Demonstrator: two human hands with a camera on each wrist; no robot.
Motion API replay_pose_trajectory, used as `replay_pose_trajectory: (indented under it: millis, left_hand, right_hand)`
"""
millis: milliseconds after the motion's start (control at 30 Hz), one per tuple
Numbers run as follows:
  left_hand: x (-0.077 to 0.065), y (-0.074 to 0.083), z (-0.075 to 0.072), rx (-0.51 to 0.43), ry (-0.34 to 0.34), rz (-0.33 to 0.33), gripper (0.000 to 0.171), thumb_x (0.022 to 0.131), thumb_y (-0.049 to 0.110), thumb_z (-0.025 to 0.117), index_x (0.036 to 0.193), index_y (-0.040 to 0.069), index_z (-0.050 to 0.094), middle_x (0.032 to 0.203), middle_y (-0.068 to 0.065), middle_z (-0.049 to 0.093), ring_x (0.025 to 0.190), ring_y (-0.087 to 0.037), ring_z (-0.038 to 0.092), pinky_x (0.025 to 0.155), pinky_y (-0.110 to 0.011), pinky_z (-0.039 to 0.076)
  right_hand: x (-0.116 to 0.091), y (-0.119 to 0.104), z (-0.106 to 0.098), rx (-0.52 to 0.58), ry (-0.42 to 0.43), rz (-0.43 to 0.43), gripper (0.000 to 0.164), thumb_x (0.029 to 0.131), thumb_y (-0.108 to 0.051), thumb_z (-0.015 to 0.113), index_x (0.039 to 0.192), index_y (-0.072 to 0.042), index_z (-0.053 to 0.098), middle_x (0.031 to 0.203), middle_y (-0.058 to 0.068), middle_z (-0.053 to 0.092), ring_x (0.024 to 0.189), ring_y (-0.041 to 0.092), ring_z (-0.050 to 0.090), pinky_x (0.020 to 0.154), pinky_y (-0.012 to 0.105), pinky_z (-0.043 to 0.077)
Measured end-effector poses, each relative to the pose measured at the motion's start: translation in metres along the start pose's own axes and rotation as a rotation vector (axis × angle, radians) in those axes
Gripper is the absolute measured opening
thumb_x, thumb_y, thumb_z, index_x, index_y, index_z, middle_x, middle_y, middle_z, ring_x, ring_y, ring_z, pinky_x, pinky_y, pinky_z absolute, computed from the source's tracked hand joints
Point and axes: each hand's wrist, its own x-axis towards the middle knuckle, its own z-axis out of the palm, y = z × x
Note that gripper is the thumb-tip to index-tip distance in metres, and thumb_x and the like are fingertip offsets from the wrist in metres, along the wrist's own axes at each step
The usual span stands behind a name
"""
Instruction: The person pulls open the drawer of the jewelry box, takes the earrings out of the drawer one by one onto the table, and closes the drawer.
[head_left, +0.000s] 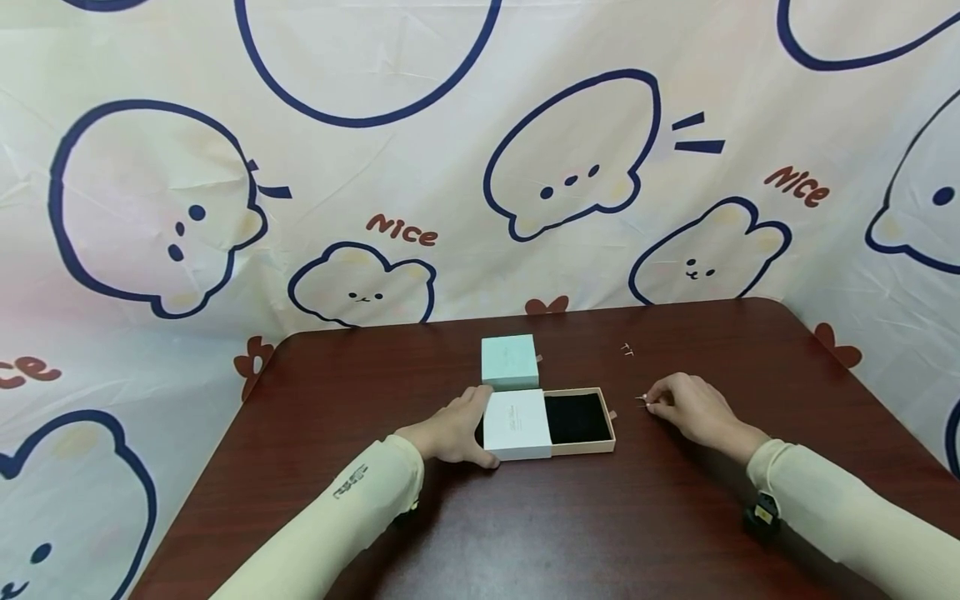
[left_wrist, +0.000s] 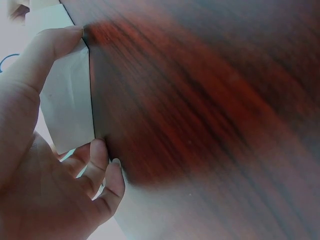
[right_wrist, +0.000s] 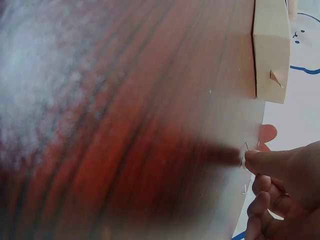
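Note:
A white drawer-style gift box (head_left: 517, 425) lies on the table, its tray (head_left: 577, 448) pulled out to the right with a black pad (head_left: 577, 418) inside. My left hand (head_left: 453, 425) grips the sleeve's left end, thumb (left_wrist: 62, 42) on the near edge and fingers on the far one. Right of the tray, my right hand (head_left: 693, 408) pinches a tiny stud earring (head_left: 641, 399) between thumb and fingertips. Its thin pin shows in the right wrist view, but most of it is hidden. Farther back lie small loose studs (head_left: 627, 350) of similar look.
A mint-green box (head_left: 510, 360) with a small ribbon tab stands just behind the white one. All rest on a dark reddish wooden table (head_left: 555, 525). A printed cloth (head_left: 450, 167) hangs behind and at the sides.

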Motion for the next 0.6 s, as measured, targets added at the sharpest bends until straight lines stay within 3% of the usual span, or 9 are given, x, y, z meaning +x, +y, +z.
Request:
replay_pose_trajectory:
  millis: [600]
  left_hand:
    - [-0.0007,0.0004,-0.0006,0.002,0.007,0.007,0.110,0.075,0.035,0.089,0.157,0.003,0.021,0.155,-0.020,0.036,0.140,-0.035,0.043,0.111,-0.051,0.041]
  right_hand:
    - [-0.0009,0.0025,0.0020,0.003,0.002,-0.009,0.006,0.088,-0.007,0.073,0.084,-0.010,0.075,0.067,-0.006,0.056,0.060,0.008,0.046,0.053,0.026,0.035]
